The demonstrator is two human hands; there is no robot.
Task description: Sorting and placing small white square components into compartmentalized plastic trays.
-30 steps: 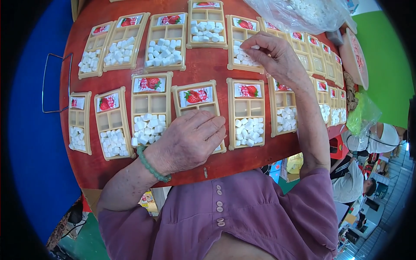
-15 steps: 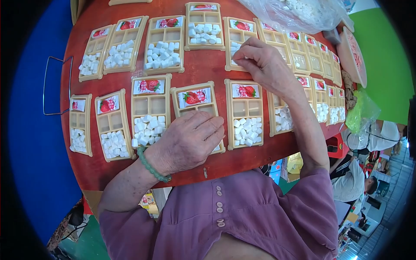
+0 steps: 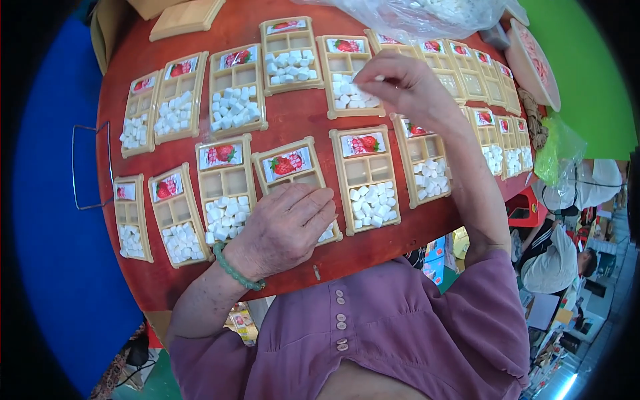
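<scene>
Right hand (image 3: 407, 83) pinches white cubes over a tan compartment tray (image 3: 348, 77) while flat, open left hand (image 3: 283, 230) steadies the nearer tray (image 3: 297, 177) on the red tabletop (image 3: 300, 123)

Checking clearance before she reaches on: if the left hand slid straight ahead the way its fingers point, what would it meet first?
Probably the white cubes in the next tray to its right; the left hand rests flat, fingertips toward it.

Light: bright, even daylight; shadows faint
Glare: soft sheen on plastic bag (image 3: 427, 13)
Edges: strong fisheye bend, black corners
Focus: centre sharp
</scene>
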